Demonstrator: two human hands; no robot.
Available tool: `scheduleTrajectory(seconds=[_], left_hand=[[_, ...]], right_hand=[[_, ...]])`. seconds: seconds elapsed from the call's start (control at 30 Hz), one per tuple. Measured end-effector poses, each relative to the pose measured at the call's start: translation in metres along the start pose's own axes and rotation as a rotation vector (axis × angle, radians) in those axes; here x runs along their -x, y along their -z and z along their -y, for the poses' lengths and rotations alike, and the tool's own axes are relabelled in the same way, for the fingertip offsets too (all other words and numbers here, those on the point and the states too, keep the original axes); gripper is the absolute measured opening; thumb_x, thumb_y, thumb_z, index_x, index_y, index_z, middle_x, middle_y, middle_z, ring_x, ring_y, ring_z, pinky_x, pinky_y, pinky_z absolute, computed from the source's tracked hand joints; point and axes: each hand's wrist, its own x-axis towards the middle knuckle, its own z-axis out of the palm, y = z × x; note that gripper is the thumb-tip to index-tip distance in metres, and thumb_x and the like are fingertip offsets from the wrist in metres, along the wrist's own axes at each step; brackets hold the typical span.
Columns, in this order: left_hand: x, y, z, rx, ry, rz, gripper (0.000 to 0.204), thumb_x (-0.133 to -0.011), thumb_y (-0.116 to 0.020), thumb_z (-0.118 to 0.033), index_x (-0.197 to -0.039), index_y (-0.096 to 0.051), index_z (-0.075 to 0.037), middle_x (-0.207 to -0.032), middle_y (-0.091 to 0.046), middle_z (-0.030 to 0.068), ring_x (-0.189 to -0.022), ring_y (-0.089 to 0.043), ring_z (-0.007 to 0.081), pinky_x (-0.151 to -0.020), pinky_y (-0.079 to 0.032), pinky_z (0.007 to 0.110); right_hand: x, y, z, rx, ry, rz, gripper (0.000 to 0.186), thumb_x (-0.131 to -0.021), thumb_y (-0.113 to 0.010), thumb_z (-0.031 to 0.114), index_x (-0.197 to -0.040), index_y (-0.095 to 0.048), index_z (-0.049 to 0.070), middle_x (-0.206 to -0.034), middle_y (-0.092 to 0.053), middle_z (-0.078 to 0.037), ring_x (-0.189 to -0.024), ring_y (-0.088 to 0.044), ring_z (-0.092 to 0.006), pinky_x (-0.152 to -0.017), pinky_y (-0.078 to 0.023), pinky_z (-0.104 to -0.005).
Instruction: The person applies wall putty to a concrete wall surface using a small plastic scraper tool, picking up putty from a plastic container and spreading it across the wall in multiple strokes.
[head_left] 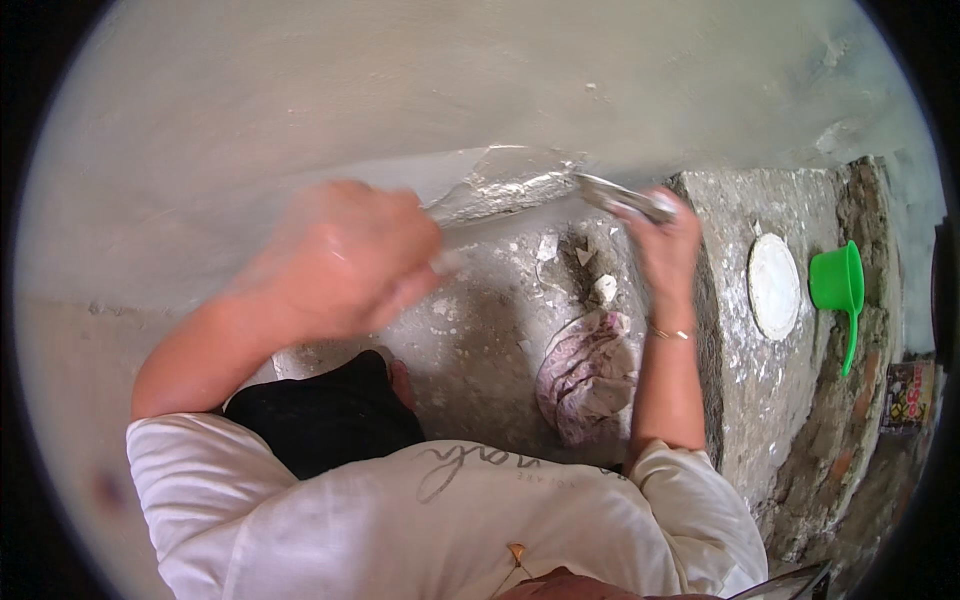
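My left hand (355, 255), blurred by motion, is closed like a fist in front of the wall. From it a wide flat blade (510, 190) seems to reach rightward, loaded with wet, pale plaster; its handle is hidden in the fist. My right hand (668, 235), a thin bracelet at its wrist, grips a plaster-smeared flat scraper (612, 194). The scraper's tip meets or nearly meets the right end of the blade; I cannot tell which.
The grey plastered wall (480, 80) fills the far side. White chunks (603, 290) and a crumpled pinkish bag (590, 375) lie on the spattered floor. On a rough ledge (740, 400) at right are a round white lid (774, 287) and a green dipper (838, 278).
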Motion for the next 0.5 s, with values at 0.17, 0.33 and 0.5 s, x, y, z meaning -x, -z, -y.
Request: scheduleTrajectory(seconds=[0.17, 0.33, 0.5], left_hand=[[-0.015, 0.031, 0.007, -0.278, 0.084, -0.39, 0.024, -0.061, -0.071, -0.01, -0.082, -0.061, -0.008, -0.076, -0.053, 0.0078, -0.064, -0.053, 0.0231, -0.055, -0.041, 0.033], [-0.019, 0.036, 0.001, -0.563, 0.048, -0.37, 0.042, -0.059, -0.076, -0.008, -0.099, -0.064, -0.009, -0.097, -0.06, 0.0097, -0.081, -0.057, 0.0218, -0.072, -0.041, 0.032], [-0.014, 0.025, -0.006, -0.656, 0.094, -0.393, 0.049, -0.058, -0.077, -0.012, -0.105, -0.065, -0.012, -0.113, -0.059, 0.0078, -0.099, -0.053, 0.0199, -0.085, -0.035, 0.032]], right_hand=[[-0.002, -0.018, -0.02, -0.183, 0.024, 0.029, 0.005, -0.075, -0.067, -0.002, -0.076, -0.064, 0.002, -0.071, -0.061, 0.001, -0.066, -0.053, -0.0058, -0.058, -0.043, -0.0213], [-0.019, -0.011, -0.017, -0.117, -0.001, -0.002, 0.01, -0.072, -0.067, -0.003, -0.081, -0.067, 0.001, -0.075, -0.065, -0.004, -0.067, -0.057, -0.0091, -0.059, -0.045, -0.0222], [-0.01, -0.012, -0.029, -0.218, -0.066, -0.014, 0.009, -0.07, -0.069, -0.003, -0.075, -0.062, 0.0, -0.071, -0.062, -0.002, -0.068, -0.054, -0.0076, -0.058, -0.044, -0.0231]])
